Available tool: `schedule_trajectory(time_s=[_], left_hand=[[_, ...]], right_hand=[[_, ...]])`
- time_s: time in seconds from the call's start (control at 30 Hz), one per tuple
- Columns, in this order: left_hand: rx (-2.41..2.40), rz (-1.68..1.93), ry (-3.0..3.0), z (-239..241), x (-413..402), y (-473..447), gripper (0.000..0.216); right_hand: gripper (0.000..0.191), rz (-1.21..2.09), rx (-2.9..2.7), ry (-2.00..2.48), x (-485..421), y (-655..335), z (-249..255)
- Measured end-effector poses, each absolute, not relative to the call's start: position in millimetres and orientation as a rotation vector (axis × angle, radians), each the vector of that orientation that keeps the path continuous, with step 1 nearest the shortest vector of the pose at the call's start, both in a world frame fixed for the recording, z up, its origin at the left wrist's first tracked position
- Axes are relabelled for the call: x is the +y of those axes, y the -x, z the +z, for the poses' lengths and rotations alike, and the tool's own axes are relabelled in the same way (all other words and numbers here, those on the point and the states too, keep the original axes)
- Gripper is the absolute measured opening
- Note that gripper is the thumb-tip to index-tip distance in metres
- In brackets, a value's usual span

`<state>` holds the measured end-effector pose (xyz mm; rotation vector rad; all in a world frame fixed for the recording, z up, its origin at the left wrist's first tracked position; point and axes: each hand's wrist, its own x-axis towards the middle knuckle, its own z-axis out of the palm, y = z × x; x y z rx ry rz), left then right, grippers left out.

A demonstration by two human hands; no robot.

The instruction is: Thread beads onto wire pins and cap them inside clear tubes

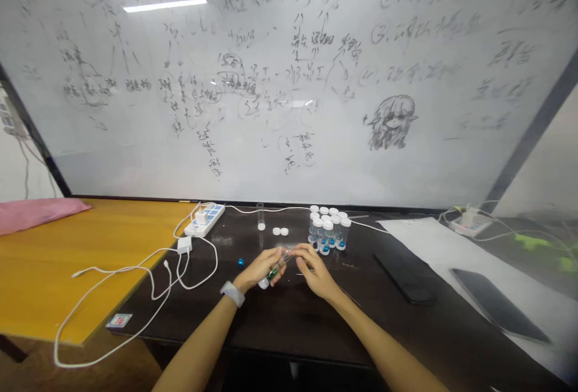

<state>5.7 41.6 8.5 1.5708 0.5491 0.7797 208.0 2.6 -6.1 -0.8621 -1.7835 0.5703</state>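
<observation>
My left hand (265,264) is closed around a clear tube (273,273), which is tilted with its white end low and to the left. Something dark green shows inside the tube. My right hand (313,268) has its fingertips at the tube's upper end; whether they pinch a small thing there I cannot make out. A shiny blue ball (241,262) lies just left of my left hand. Beyond my hands, two white caps (280,231) lie side by side, and a clear tube with a white base (261,217) stands upright.
Several white-capped tubes (329,229) with blue pieces stand grouped at the back right. A power strip (205,220) and white cables (153,265) lie on the left. A black phone-like slab (404,277) and a grey one (499,304) lie on the right, near white paper (433,247).
</observation>
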Motion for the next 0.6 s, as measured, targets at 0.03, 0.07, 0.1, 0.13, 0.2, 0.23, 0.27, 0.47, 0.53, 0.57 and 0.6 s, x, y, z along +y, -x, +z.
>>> schedule_trajectory(time_s=[0.03,0.07,0.1,0.13,0.2,0.23,0.27,0.47,0.53,0.57,0.6], left_hand=[[0.553,0.765,-1.563,9,41,-6,0.051],[0.560,0.746,-1.556,9,40,-5,0.051],[0.570,0.728,-1.551,9,39,-5,0.051],[0.578,0.709,-1.550,10,38,-5,0.051],[0.587,0.676,-1.557,10,37,-6,0.052],[0.590,0.678,-1.555,10,38,-5,0.053],[0.594,0.695,-1.542,11,38,-5,0.055],[0.656,0.881,-1.402,13,47,-3,0.060],[0.649,0.888,-1.366,13,48,-2,0.058],[0.636,0.888,-1.352,13,48,-2,0.057],[0.621,0.888,-1.344,12,48,-2,0.057]], right_hand=[[0.046,0.598,-1.783,0.862,3,-208,-7],[0.050,0.631,-1.784,0.863,4,-208,-8],[0.054,0.666,-1.788,0.864,5,-208,-9],[0.057,0.701,-1.793,0.864,6,-208,-9],[0.059,0.766,-1.817,0.855,7,-209,-8],[0.058,0.790,-1.824,0.846,8,-211,-6],[0.056,0.798,-1.816,0.844,9,-214,-4],[0.023,0.420,-1.912,1.050,17,-252,3],[0.010,0.334,-2.111,1.082,16,-261,0],[0.005,0.308,-2.188,1.094,16,-263,-3],[0.002,0.287,-2.244,1.108,15,-263,-5]])
